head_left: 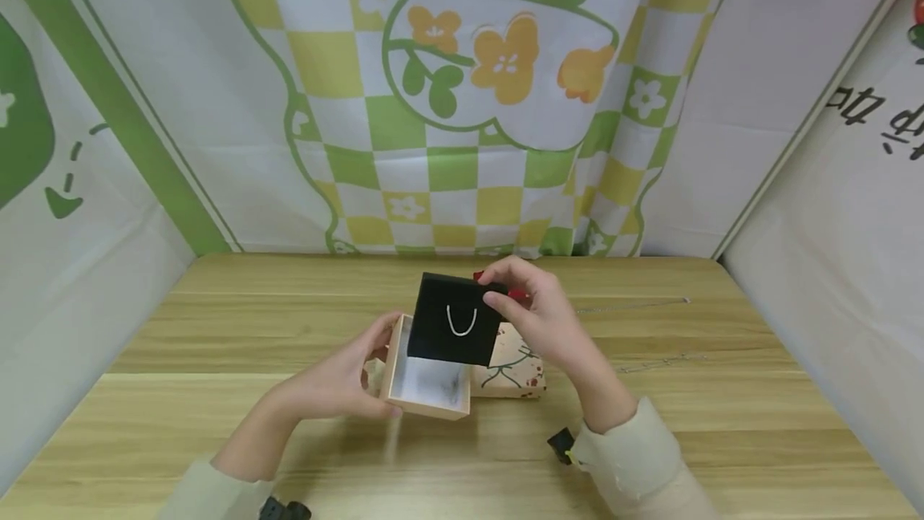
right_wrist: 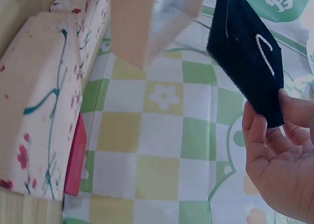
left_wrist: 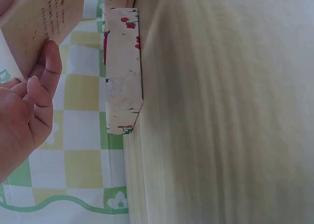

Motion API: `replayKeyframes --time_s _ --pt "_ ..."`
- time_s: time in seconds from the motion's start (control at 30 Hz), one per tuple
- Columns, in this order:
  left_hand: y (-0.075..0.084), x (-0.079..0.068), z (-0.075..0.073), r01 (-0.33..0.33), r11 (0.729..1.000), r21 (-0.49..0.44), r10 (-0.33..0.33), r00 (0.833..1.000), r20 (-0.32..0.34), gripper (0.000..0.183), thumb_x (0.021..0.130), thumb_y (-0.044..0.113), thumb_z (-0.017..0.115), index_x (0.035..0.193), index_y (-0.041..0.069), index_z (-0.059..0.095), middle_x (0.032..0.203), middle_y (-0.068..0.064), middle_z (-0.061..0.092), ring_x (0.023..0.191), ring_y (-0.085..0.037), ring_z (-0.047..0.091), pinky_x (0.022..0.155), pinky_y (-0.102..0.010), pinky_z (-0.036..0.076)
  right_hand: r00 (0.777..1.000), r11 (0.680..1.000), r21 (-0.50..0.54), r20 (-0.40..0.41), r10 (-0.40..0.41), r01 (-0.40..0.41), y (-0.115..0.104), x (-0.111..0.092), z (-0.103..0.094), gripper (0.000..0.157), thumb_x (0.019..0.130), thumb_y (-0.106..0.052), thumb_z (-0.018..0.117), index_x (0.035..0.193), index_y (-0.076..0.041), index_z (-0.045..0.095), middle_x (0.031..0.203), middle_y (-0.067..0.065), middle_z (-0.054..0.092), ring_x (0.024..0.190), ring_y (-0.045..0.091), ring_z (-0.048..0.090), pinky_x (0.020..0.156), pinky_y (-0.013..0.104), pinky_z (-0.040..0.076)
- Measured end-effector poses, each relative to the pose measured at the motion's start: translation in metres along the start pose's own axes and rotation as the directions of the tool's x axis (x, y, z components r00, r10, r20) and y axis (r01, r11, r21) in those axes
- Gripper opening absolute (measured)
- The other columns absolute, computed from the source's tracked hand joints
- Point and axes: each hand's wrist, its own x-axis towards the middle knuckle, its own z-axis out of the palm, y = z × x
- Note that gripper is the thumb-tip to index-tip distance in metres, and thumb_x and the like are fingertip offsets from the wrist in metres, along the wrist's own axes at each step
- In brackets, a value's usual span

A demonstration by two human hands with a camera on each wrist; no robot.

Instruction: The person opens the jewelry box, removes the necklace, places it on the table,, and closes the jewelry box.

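My left hand grips a small pale cardboard box by its left side, tilted above the table. White shows inside it, with a greyish patch near the right. Printed characters cover the box's outer face in the left wrist view. Between thumb and fingers, my right hand pinches the upper right corner of a black padded jewelry insert with a white cord loop. The insert is tilted over the box and hides its upper part. In the right wrist view, a gap separates the insert from the box.
A floral-patterned box lies on the wooden table behind the held box. Something red shows behind my right hand. Two thin chains, one farther back and one nearer, lie to the right. A patterned curtain hangs behind.
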Motion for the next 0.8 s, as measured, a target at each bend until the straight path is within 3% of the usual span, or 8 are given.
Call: replayKeyframes --time_s 0.23,0.4,0.63,0.8 --pt "-0.002 -0.011 0.003 0.058 0.991 0.118 -0.059 0.998 0.006 0.104 0.064 0.021 0.081 0.144 0.023 0.015 0.124 -0.003 0.044 0.109 -0.021 0.047 0.087 -0.032 0.043 0.998 0.998 0.042 -0.035 0.047 -0.046 -0.003 -0.003 -0.008 0.014 0.088 -0.003 0.06 0.101 -0.008 0.059 0.102 0.007 0.06 0.086 0.015 0.056 0.066 0.028 0.053" --pt "-0.003 -0.017 0.007 0.088 0.991 0.103 -0.09 0.996 0.017 0.107 0.064 0.023 0.081 0.146 0.024 0.012 0.123 -0.003 0.045 0.11 -0.022 0.045 0.086 -0.032 0.043 0.997 0.996 0.071 -0.063 0.05 -0.045 -0.006 -0.005 -0.017 0.015 0.088 -0.002 0.06 0.102 -0.006 0.059 0.106 0.008 0.059 0.089 0.014 0.056 0.062 0.033 0.053" --pt "-0.003 -0.025 0.011 0.088 0.995 0.041 -0.09 0.995 0.049 0.106 0.065 0.021 0.081 0.145 0.024 0.012 0.124 -0.008 0.044 0.111 -0.025 0.046 0.079 -0.03 0.047 0.992 0.998 0.054 -0.123 -0.004 0.01 -0.014 -0.008 -0.032 0.015 0.087 -0.004 0.061 0.101 -0.005 0.06 0.104 0.006 0.06 0.097 0.011 0.056 0.071 0.022 0.048" --pt "-0.001 -0.029 0.015 0.123 0.991 0.046 -0.126 0.99 0.071 0.106 0.066 0.023 0.081 0.146 0.022 0.012 0.123 -0.01 0.046 0.108 -0.022 0.045 0.067 -0.027 0.047 0.988 0.997 0.057 -0.147 -0.047 0.056 -0.018 -0.01 -0.043 0.014 0.087 -0.001 0.061 0.101 -0.001 0.059 0.103 0.008 0.059 0.097 0.011 0.056 0.069 0.019 0.047"
